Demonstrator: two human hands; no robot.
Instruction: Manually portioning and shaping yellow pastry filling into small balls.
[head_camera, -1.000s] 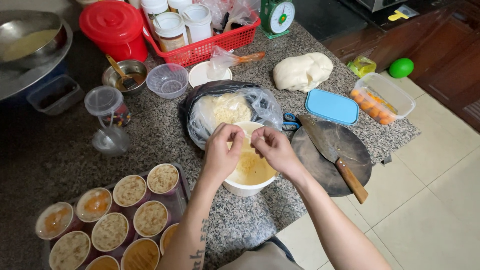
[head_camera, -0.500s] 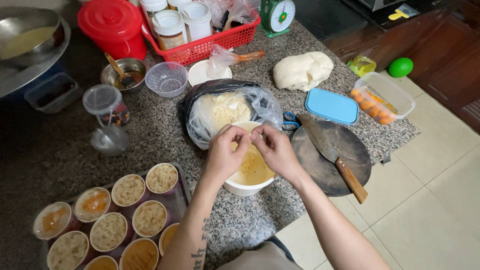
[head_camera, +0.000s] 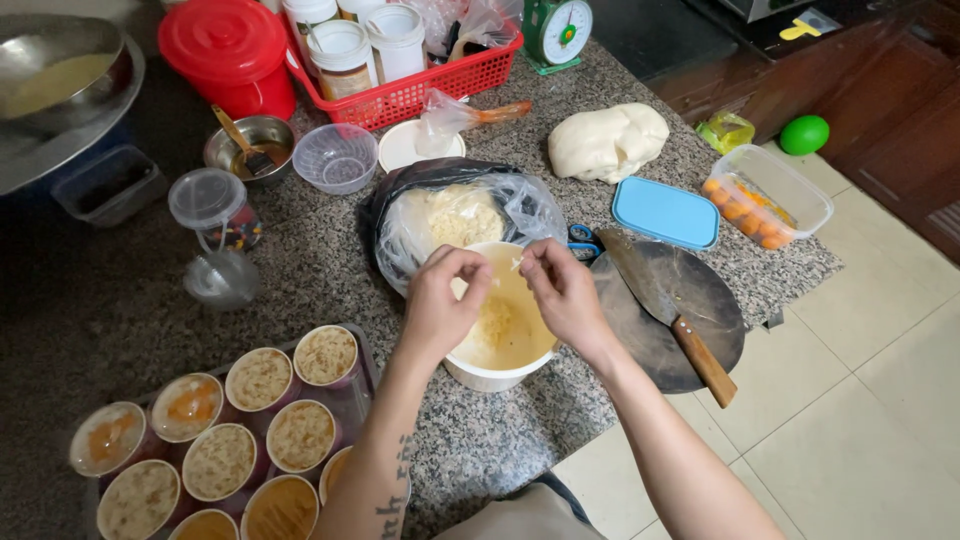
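Both of my hands hover over a white bowl (head_camera: 487, 376) at the counter's front edge. Pale yellow shredded filling (head_camera: 497, 322) lies inside it. My left hand (head_camera: 440, 300) has its fingers pinched together above the bowl's left side. My right hand (head_camera: 563, 290) pinches a small shred of the filling above the bowl's right side. Just behind the bowl sits a clear plastic bag (head_camera: 462, 216) with more pale crumbly filling, resting on black plastic.
Several filled round cups stand on a tray (head_camera: 240, 435) at the front left. A cleaver (head_camera: 668, 313) lies on a dark round board (head_camera: 700, 290) to the right. Behind are a dough lump (head_camera: 608, 141), blue lid (head_camera: 665, 212), red basket (head_camera: 420, 88), red bucket (head_camera: 228, 52) and small bowls.
My hands have drawn slightly apart above the bowl, so more of the filling inside shows between them.
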